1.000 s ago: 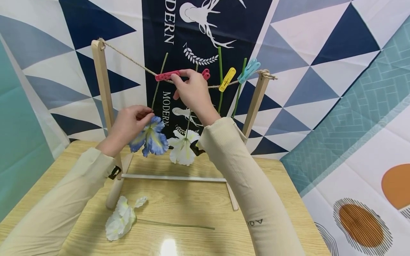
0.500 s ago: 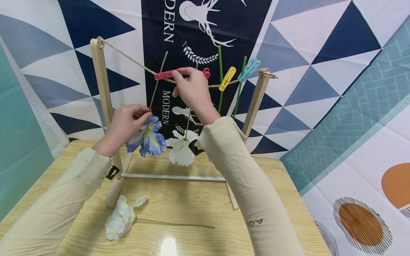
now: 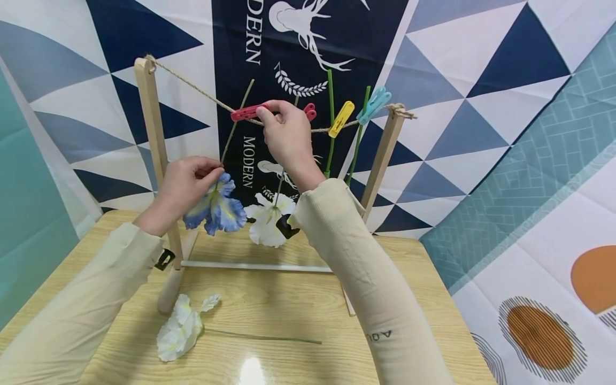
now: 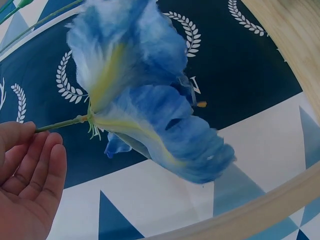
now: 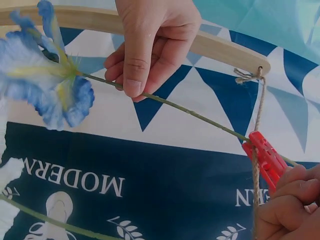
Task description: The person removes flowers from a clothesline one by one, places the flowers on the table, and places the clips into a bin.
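Observation:
My left hand pinches the green stem of a blue artificial iris between thumb and fingers, just above the bloom, which hangs head down. In the left wrist view the iris fills the middle, its stem running into the fingertips. My right hand pinches a red clothespin at the twine. In the right wrist view the red clothespin sits where the stem crosses the twine. A second red clothespin is partly hidden behind the right hand.
A white flower hangs upside down beside the blue one. Yellow and light blue clothespins grip green stems farther right. The twine spans two wooden posts. Another white flower lies on the wooden table.
My left hand has shifted slightly left with the iris, so the stem slants more. My right hand stays at the red clothespin, nearly still.

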Demonstrator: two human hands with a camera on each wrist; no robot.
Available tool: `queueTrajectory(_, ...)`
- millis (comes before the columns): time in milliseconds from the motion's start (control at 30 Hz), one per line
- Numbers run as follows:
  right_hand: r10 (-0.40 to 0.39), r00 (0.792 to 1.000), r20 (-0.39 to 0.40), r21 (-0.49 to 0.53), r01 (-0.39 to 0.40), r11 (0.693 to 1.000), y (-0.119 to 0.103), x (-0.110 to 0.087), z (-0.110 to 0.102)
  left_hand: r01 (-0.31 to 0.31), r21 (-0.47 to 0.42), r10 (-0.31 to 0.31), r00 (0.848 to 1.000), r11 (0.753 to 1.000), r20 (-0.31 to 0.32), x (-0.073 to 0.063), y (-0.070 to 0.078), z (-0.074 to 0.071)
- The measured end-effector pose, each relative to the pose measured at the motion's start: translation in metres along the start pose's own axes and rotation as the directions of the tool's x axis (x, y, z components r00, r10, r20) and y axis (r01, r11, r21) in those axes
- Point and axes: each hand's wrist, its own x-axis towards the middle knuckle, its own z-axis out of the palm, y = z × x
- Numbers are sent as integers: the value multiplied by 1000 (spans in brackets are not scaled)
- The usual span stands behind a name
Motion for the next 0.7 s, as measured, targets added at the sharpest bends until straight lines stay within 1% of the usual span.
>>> queueTrajectory(100,-30,999,-37,-33,29,999,1,-1,1,-25,14,25,1000,1000,-9,-1,-2,-1)
queueTrajectory(200,-76,994,-73,-32,74,997,1,-2,1,-55,30,56,998,998,-18,-2,-3,-3)
queueTrajectory(333,-133,985,-111,15,135,991,0,-3,0,-85,46,87,996,995,-29,-5,-4,-4)
queueTrajectory(500,-179,973,-143,51,188,981,-4,-6,-5,-91,76,93,995,993,-36,-10,-4,-8)
queueTrajectory(633,-196,967,-165,98,214,972,-8,-8,-10,-108,102,112,993,989,-35,-14,-3,-11)
queueTrajectory(700,-196,965,-176,146,222,964,-10,-8,-14,-127,112,131,991,986,-37,-16,-2,-13)
